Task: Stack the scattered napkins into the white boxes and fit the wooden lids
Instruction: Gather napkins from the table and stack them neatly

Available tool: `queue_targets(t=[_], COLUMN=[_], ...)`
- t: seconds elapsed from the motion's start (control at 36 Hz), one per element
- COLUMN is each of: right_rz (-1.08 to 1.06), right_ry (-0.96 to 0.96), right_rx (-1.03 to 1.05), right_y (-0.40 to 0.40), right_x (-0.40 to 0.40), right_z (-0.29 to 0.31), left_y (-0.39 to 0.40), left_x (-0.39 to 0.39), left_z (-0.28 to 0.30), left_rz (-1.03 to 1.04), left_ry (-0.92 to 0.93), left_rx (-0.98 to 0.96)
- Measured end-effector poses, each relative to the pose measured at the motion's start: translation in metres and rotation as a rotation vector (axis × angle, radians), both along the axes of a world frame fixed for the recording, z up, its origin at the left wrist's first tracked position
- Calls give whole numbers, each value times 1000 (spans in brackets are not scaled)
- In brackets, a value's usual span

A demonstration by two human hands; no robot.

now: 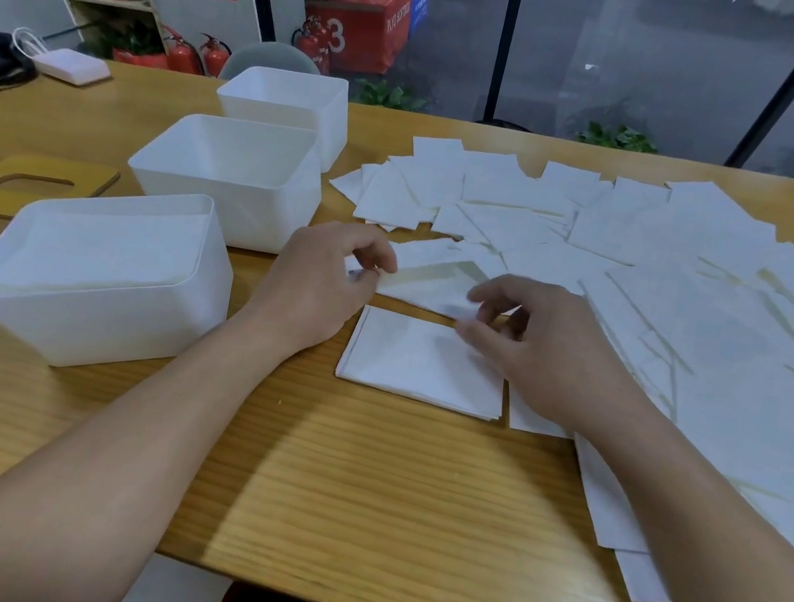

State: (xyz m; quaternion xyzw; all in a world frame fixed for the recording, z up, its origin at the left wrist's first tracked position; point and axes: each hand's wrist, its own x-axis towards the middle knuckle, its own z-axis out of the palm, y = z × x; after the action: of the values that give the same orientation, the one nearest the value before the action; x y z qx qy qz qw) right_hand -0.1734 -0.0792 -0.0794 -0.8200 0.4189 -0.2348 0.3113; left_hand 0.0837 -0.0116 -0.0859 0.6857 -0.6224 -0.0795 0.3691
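1. The left hand and the right hand were seen at the centre of the frame, and one napkin was held between them.
2. The left edge of this napkin was pinched by the curled left fingers; its right corner was pinched by the right fingertips.
3. Just below it, a small stack of napkins lay flat on the wooden table.
4. Many scattered napkins were spread over the right part of the frame.
5. Three white boxes stood at the left; the nearest box was filled with napkins.
6. A wooden lid with a slot lay at the far left.
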Motion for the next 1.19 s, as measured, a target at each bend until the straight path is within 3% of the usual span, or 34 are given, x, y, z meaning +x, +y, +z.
queue_targets(t=[0.14, 0.28, 0.47, 0.75, 0.86, 1.19], right_rz=[-67, -97, -108, 53, 8, -16], right_ry=[-270, -384, -254, -479, -329, 115], right_rx=[245, 443, 222, 186, 153, -50], right_y=[2, 4, -3, 1, -6, -1], right_x=[0, 1, -7, -3, -7, -3], right_z=[11, 16, 5, 12, 8, 1], left_y=[6, 6, 7, 2, 2, 5], left_x=[-10, -13, -9, -13, -10, -4], left_z=[8, 5, 8, 8, 9, 2], left_rz=[-194, -347, -394, -222, -217, -219], left_ry=[202, 192, 184, 317, 354, 131], left_rx=[-79, -46, 35, 52, 72, 164])
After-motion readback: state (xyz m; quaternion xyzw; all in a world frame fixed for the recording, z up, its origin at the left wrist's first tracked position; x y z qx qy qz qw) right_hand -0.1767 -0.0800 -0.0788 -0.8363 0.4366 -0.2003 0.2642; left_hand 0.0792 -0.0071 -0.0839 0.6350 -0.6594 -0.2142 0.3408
